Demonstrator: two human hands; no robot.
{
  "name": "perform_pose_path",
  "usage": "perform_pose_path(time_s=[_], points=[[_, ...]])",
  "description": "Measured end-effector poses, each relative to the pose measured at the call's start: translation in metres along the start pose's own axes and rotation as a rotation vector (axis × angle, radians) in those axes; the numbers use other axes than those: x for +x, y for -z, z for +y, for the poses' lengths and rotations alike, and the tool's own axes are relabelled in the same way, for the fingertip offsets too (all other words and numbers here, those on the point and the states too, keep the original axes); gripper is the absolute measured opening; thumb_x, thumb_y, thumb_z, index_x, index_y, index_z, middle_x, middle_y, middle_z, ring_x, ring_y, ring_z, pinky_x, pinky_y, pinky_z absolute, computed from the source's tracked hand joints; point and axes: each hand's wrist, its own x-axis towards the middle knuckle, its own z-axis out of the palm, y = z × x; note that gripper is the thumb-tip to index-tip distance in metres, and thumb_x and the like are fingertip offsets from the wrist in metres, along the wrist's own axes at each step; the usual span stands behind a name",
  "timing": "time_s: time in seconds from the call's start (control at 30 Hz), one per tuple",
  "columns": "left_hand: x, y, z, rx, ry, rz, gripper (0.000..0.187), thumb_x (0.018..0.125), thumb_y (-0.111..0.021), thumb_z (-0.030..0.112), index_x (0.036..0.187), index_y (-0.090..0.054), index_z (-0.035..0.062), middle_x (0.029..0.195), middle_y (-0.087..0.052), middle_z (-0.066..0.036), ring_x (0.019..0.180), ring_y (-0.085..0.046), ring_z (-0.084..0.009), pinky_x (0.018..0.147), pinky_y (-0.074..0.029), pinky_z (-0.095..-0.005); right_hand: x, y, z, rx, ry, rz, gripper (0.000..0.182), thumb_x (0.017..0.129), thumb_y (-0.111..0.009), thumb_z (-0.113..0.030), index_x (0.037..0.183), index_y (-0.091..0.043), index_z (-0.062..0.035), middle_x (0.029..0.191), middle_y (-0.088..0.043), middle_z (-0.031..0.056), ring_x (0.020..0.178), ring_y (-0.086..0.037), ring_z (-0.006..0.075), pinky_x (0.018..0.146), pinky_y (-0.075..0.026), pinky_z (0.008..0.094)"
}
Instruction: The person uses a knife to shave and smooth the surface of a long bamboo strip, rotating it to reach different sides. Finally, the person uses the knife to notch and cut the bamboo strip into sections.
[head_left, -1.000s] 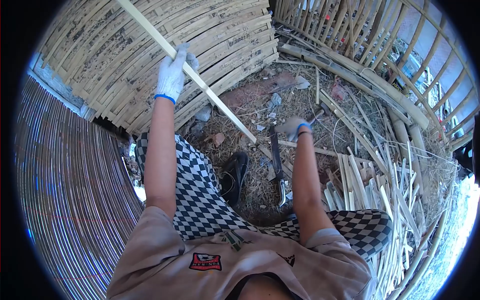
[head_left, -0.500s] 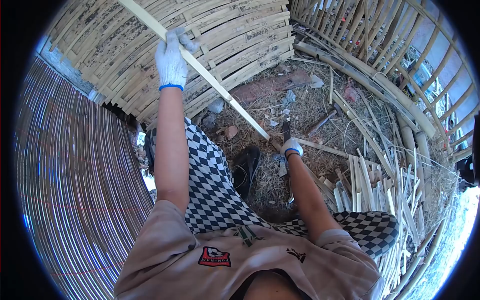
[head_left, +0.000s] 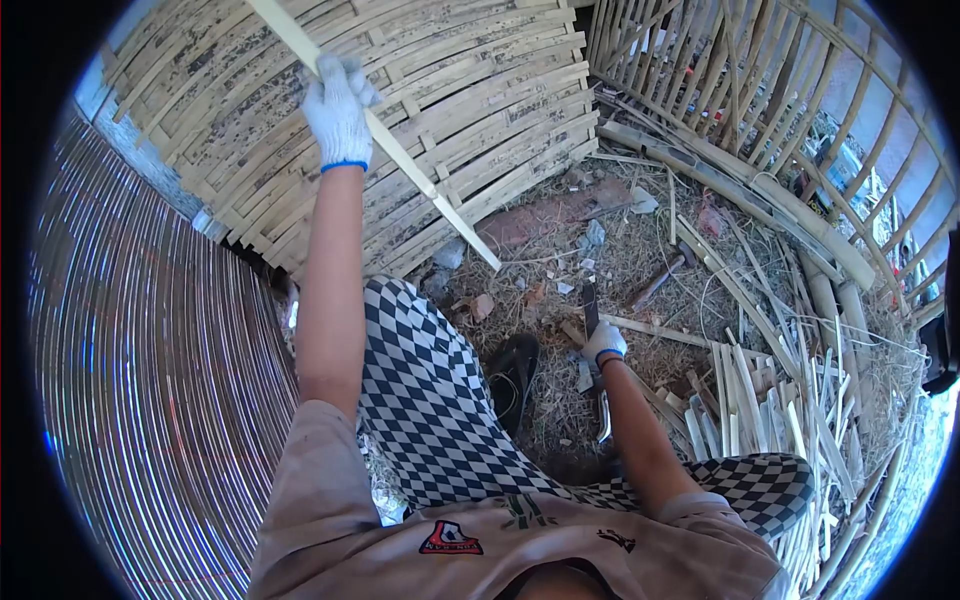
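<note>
My left hand [head_left: 338,115], in a white knit glove with a blue cuff, is closed around a long pale bamboo strip [head_left: 405,160]. The strip slants from the top left down to a free end above the littered ground. Low on the right, my right hand [head_left: 606,342], gloved as well, grips a knife whose dark flat blade [head_left: 590,303] points away from me. A gap separates the blade from the strip's lower end. My fingers hide most of the knife's handle.
A woven bamboo panel [head_left: 490,110] stands ahead, and a slatted bamboo fence [head_left: 760,90] is at the right. A hammer [head_left: 660,278] lies on the straw-covered ground. Split bamboo pieces [head_left: 745,400] are heaped to my right. A dark shoe [head_left: 512,380] is below.
The bamboo strip's lower end has moved up and left, away from my right hand. My right hand, still gripping the knife, has shifted slightly down and right in view.
</note>
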Motion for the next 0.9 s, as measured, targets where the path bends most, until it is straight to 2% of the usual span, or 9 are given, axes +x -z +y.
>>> perform_pose_path(time_s=[0.1,0.2,0.33,0.43,0.53,0.63,0.73,0.9], points=[[-0.003,0.014,-0.006,-0.046,0.049,0.037,0.043,0.107,-0.054,0.041,0.094,-0.059,0.0008,0.064,-0.041,0.002,0.053,-0.038,-0.0109,0.052,-0.043,-0.0323,0.006,-0.005,0.005,0.020,0.011,-0.006,0.069,0.076,-0.084,-0.037,0.130,-0.058,-0.0028,0.127,-0.067,0.0250,0.117,-0.067,0.0404,0.098,-0.056,0.0484],[0.007,0.031,-0.003,-0.082,0.080,0.086,0.043,0.106,-0.055,0.042,0.092,-0.058,0.0015,0.063,-0.040,0.003,0.052,-0.035,-0.0101,0.051,-0.041,-0.0315,0.002,0.002,0.002,-0.023,0.025,-0.025,0.061,0.082,-0.079,-0.031,0.130,-0.057,-0.0026,0.129,-0.066,0.0248,0.119,-0.067,0.0388,0.099,-0.056,0.0475],[0.003,0.043,-0.004,-0.094,0.105,0.126,0.043,0.106,-0.054,0.044,0.091,-0.057,0.0033,0.063,-0.039,0.003,0.052,-0.034,-0.0106,0.051,-0.038,-0.0323,0.014,-0.003,0.008,0.000,-0.028,-0.031,0.083,0.069,-0.089,-0.038,0.135,-0.053,-0.0015,0.128,-0.066,0.0282,0.118,-0.067,0.0397,0.100,-0.056,0.0465],[0.001,0.048,-0.007,-0.091,0.118,0.142,0.042,0.106,-0.053,0.043,0.091,-0.057,0.0038,0.063,-0.038,0.003,0.052,-0.034,-0.0110,0.052,-0.038,-0.0327,0.017,-0.005,0.015,0.062,-0.027,0.012,0.072,0.069,-0.087,-0.035,0.127,-0.062,0.0002,0.120,-0.070,0.0278,0.114,-0.069,0.0401,0.099,-0.056,0.0458],[0.002,0.050,-0.013,-0.036,0.100,0.132,0.044,0.107,-0.053,0.044,0.092,-0.058,0.0025,0.063,-0.038,0.004,0.052,-0.035,-0.0108,0.052,-0.039,-0.0329,0.028,-0.009,0.017,0.038,0.076,-0.072,0.054,0.070,-0.083,-0.033,0.113,-0.073,-0.0018,0.108,-0.074,0.0251,0.108,-0.071,0.0388,0.096,-0.056,0.0451],[-0.001,0.049,-0.020,-0.003,0.103,0.130,0.046,0.107,-0.053,0.045,0.095,-0.060,0.0010,0.062,-0.037,0.004,0.052,-0.035,-0.0105,0.052,-0.040,-0.0332,0.032,-0.008,0.020,0.138,0.204,0.012,0.039,0.070,-0.077,-0.031,0.101,-0.079,-0.0062,0.101,-0.075,0.0224,0.103,-0.072,0.0380,0.093,-0.056,0.0446],[0.007,0.052,-0.025,0.016,0.108,0.112,0.047,0.107,-0.053,0.045,0.096,-0.061,0.0001,0.062,-0.037,0.004,0.052,-0.035,-0.0106,0.052,-0.040,-0.0335,0.031,0.021,0.006,0.204,0.241,-0.033,0.040,0.070,-0.074,-0.031,0.103,-0.078,-0.0087,0.101,-0.075,0.0213,0.100,-0.072,0.0381,0.091,-0.056,0.0446],[0.008,0.052,-0.032,0.007,0.135,0.129,0.044,0.107,-0.052,0.043,0.094,-0.060,0.0012,0.063,-0.037,0.003,0.053,-0.034,-0.0117,0.052,-0.040,-0.0340,0.052,0.054,0.020,0.452,0.288,0.296,0.031,0.076,-0.074,-0.028,0.098,-0.077,-0.0068,0.094,-0.075,0.0192,0.089,-0.073,0.0371,0.082,-0.057,0.0438]])
